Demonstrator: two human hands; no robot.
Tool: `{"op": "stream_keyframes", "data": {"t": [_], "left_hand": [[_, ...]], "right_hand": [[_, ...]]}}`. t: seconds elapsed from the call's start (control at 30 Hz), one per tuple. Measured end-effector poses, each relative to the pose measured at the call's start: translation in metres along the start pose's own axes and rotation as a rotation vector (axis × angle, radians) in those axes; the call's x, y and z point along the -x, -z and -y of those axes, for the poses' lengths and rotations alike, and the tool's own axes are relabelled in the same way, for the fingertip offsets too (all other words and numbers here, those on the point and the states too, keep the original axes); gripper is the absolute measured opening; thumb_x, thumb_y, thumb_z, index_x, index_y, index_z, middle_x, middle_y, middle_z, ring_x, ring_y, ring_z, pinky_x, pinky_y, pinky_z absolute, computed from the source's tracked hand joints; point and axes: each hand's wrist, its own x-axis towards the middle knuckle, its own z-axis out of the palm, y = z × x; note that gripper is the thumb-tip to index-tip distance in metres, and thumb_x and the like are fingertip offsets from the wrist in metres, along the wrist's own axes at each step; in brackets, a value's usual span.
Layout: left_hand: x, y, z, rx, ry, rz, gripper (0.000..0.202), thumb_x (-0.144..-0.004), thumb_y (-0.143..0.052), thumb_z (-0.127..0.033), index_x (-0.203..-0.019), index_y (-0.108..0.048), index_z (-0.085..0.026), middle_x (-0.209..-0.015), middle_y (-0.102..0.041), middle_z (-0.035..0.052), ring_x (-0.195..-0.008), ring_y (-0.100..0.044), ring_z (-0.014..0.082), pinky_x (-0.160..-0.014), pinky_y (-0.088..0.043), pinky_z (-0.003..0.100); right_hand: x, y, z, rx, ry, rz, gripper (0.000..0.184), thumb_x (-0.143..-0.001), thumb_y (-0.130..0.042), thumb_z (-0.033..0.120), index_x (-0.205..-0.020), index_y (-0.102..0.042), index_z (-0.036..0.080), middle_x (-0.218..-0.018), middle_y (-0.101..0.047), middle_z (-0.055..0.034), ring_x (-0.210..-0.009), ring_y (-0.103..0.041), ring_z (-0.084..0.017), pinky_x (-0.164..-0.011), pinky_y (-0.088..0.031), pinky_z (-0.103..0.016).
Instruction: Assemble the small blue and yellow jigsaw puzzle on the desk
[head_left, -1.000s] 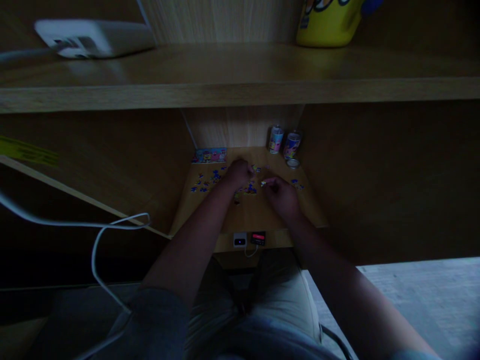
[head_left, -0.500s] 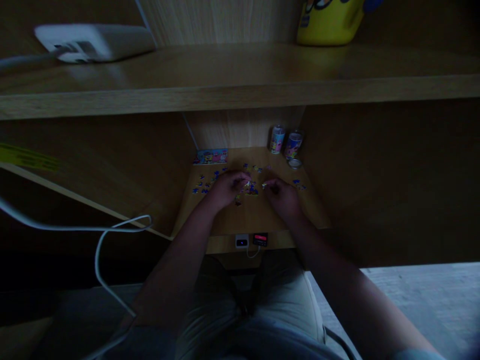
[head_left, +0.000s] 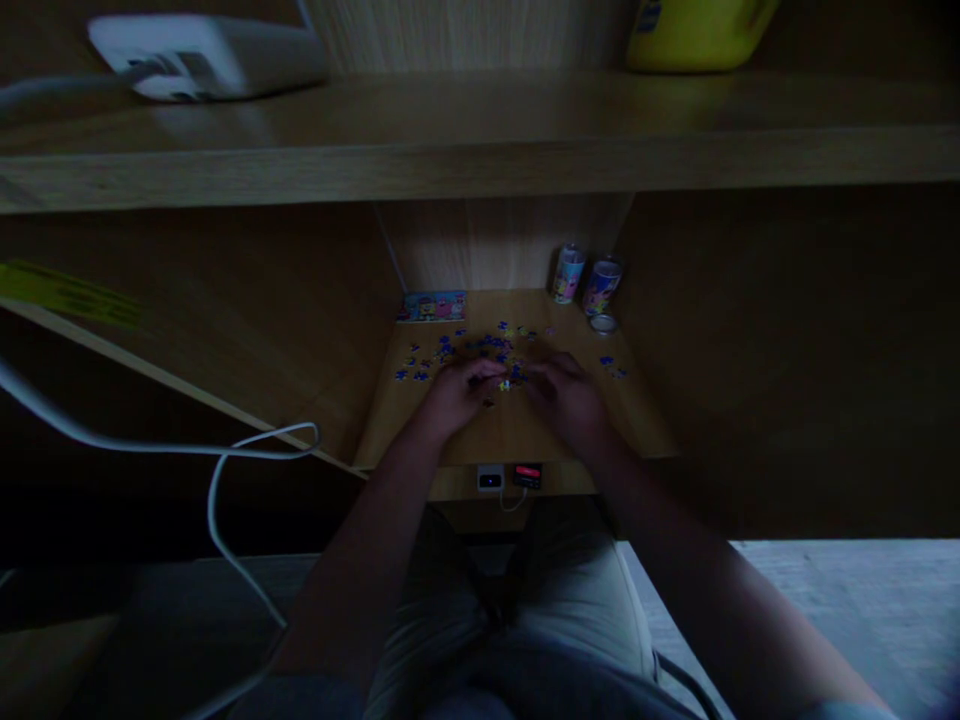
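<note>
My left hand (head_left: 459,392) is closed in a pinch, with a yellow-and-white jigsaw puzzle piece (head_left: 505,385) at its fingertips. Facing it from the right, my right hand (head_left: 566,395) has its fingers drawn together close to the tabletop. Whatever they hold is hidden in the dim light. Between and just beyond both hands lies a cluster of blue and yellow puzzle pieces (head_left: 496,343). More loose pieces (head_left: 421,376) are scattered left of my left hand, and a few blue ones (head_left: 607,361) lie to the right. One dark piece (head_left: 489,403) rests nearer me.
Two printed cans (head_left: 568,275) (head_left: 602,287) stand at the back right, a round metal lid (head_left: 603,324) before them. A cartoon picture card (head_left: 433,306) lies back left. Overhead runs a wooden shelf (head_left: 480,175) with a white box (head_left: 210,58). A white cable (head_left: 217,480) hangs left.
My hands have come closer together over the cluster. The light piece that showed in my right fingers is no longer visible there. The view has shifted slightly.
</note>
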Motion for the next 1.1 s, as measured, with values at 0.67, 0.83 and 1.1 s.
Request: {"op": "stream_keyframes", "data": {"t": [0.67,0.83,1.1], "left_hand": [[-0.002,-0.006,0.003,-0.368,-0.148,-0.123,0.025,-0.101,-0.063,-0.008,-0.105,-0.080,-0.026,-0.106,-0.084,0.0033,-0.107,-0.076,0.0248,-0.103,-0.057,0.043],[-0.005,-0.009,0.004,-0.402,-0.246,-0.040,0.040,-0.090,-0.066,0.003,-0.114,-0.079,-0.026,-0.121,-0.083,0.0050,-0.117,-0.074,0.0267,-0.107,-0.056,0.045],[-0.003,-0.008,0.007,-0.436,-0.186,-0.096,0.037,-0.091,-0.063,0.001,-0.111,-0.079,-0.025,-0.113,-0.083,0.0067,-0.111,-0.075,0.0278,-0.103,-0.057,0.047]], "right_hand": [[0.004,-0.004,0.007,0.167,0.095,0.145,0.018,-0.102,-0.077,0.033,-0.117,-0.083,0.025,-0.119,-0.075,-0.0101,-0.109,-0.072,-0.026,-0.099,-0.058,-0.040],[-0.005,-0.009,0.003,0.148,0.140,0.155,0.022,-0.098,-0.082,0.034,-0.119,-0.083,0.028,-0.122,-0.076,-0.0092,-0.113,-0.071,-0.028,-0.103,-0.056,-0.044],[-0.011,-0.017,0.006,0.086,0.126,0.140,0.021,-0.095,-0.086,0.035,-0.114,-0.083,0.027,-0.120,-0.075,-0.0098,-0.114,-0.070,-0.029,-0.105,-0.055,-0.047]]}}
